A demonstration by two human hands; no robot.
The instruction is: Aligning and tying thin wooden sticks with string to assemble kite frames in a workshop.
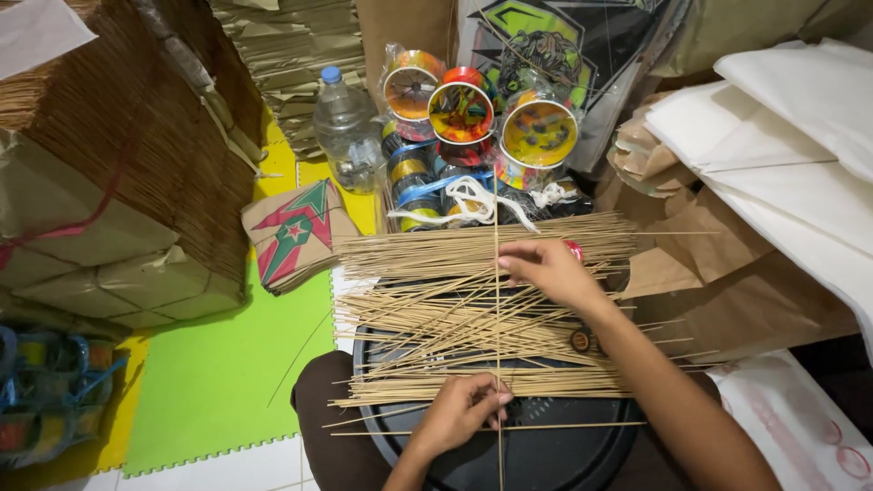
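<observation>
Many thin bamboo sticks (427,300) lie sideways in a loose pile across a black round tray (564,455) on my lap. One long thin stick (497,227) stands lengthwise over the pile, running from near the spools down past my lap. My left hand (459,411) pinches this stick near its lower end. My right hand (548,270) touches the same stick higher up, fingertips on it above the pile.
Colourful string spools (464,114) wrapped in plastic and a plastic water bottle (344,127) stand behind the sticks. Folded paper kites (296,235) lie left on a green foam mat (218,373). Big bundles of sticks (136,136) rise at left; white paper sheets (782,145) stack at right.
</observation>
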